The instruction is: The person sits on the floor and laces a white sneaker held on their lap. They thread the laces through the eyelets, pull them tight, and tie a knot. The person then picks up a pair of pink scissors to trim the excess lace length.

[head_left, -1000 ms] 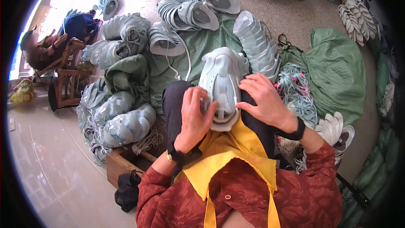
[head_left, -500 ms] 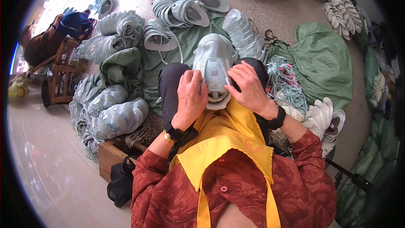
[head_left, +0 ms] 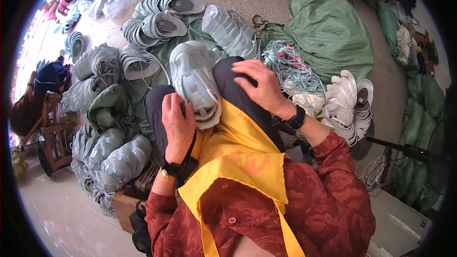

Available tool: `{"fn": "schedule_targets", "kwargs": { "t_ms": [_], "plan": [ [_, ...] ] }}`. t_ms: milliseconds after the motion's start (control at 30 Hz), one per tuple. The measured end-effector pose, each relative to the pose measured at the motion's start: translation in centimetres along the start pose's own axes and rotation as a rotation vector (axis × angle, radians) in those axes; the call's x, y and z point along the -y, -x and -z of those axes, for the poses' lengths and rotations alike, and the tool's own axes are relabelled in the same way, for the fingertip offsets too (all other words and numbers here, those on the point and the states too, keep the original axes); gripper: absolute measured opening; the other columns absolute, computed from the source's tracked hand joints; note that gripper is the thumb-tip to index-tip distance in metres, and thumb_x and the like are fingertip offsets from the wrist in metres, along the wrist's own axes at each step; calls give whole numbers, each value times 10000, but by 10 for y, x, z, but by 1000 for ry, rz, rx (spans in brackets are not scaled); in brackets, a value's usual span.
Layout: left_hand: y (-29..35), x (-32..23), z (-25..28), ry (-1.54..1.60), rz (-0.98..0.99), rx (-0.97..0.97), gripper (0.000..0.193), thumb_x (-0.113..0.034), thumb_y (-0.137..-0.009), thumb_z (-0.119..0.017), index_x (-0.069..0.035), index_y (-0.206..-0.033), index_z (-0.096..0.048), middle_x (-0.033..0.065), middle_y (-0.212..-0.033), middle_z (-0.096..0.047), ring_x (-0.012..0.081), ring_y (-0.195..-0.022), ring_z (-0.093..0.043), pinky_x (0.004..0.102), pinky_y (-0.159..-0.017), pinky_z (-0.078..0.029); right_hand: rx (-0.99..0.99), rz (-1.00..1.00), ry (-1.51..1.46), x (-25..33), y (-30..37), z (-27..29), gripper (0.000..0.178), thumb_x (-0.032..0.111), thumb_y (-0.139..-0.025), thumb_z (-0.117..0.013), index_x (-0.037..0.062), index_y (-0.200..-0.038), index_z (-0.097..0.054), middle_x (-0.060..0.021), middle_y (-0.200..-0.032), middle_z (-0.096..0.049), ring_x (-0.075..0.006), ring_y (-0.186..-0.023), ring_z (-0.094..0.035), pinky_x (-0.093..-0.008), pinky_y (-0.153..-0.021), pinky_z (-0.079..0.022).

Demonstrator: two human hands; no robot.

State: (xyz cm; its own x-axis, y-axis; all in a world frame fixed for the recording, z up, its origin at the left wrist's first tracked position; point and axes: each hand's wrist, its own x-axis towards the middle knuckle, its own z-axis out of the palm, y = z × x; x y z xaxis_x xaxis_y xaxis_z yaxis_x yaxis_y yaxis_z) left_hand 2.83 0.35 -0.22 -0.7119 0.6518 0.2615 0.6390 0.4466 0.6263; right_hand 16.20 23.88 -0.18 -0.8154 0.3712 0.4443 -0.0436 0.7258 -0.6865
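A pale grey-blue sneaker point(head_left: 194, 74) rests toe-away on my lap between my knees, a light lace running through part of its front. Beside its near left edge is my left hand point(head_left: 178, 121), fingers curled toward the thumb; whatever they pinch is too small to make out. My right hand point(head_left: 261, 85) hovers over my right knee, apart from the sneaker, fingers stretched out and holding nothing. Just beyond that hand lies a tangled heap of pale blue laces point(head_left: 288, 66) with a bit of pink in it.
Nested stacks of grey-blue shoe uppers point(head_left: 126, 157) lie to the left and ahead. White uppers point(head_left: 340, 107) sit at right, near a large green sack point(head_left: 328, 33). A wooden box point(head_left: 124, 207) stands by my left elbow, a wooden stool point(head_left: 54, 133) farther left.
My right hand has come off the sneaker and moved right, its fingers opening out. The left hand stays by the sneaker's left side. The whole view has swung to the right.
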Motion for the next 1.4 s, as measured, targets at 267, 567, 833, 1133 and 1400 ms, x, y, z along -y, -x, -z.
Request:
{"fn": "schedule_targets", "kwargs": {
  "t_ms": [267, 567, 833, 1133, 1400],
  "plan": [
    [-8, -4, 5, 124, 136, 69, 275, 91, -805, -691, 5, -1003, -520, 116, -975, -512, 239, -721, -535, 336, -662, -468, -90, -653, 52, -215, 89, 3, 178, 92, -848, -763, 8, -1004, -754, -127, -912, -781, -226, -794, -766, -330, -734, -594],
    [-15, -2, 10, 79, 166, 145, 285, 120, -754, -714, 1, -924, -518, 132, -1042, -565, 209, -718, -509, 301, -665, -454, 72, -563, 490, -342, 75, -4, 176, 28, -786, -754, 25, -954, -705, -181, -963, -706, -406, -1004, -666, -493, -871, -527],
    [-19, -6, 9, 73, 196, 153, 290, 126, -757, -708, 8, -922, -501, 122, -1031, -549, 197, -713, -514, 304, -662, -458, -43, -869, -42, -307, 80, 8, 119, 39, -963, -671, -39, -875, -649, -120, -828, -720, -149, -635, -721, -286, -510, -585],
    [-8, -2, 6, 103, 129, 99, 251, 93, -831, -695, 10, -980, -511, 97, -1055, -537, 164, -768, -514, 279, -691, -456, -3, -750, -515, -85, 22, 23, 122, 139, -1009, -668, 18, -994, -678, -37, -792, -707, -69, -641, -647, -237, -554, -534],
    [-30, -46, 31, 689, 78, 187, 105, -29, -1028, -553, -14, -1131, -541, 97, -1292, -590, 108, -967, -531, 256, -850, -453, 291, -255, -435, 56, -16, 9, 106, 63, -933, -734, 6, -1022, -723, -15, -761, -704, -35, -647, -603, -244, -579, -482]
  ]
}}
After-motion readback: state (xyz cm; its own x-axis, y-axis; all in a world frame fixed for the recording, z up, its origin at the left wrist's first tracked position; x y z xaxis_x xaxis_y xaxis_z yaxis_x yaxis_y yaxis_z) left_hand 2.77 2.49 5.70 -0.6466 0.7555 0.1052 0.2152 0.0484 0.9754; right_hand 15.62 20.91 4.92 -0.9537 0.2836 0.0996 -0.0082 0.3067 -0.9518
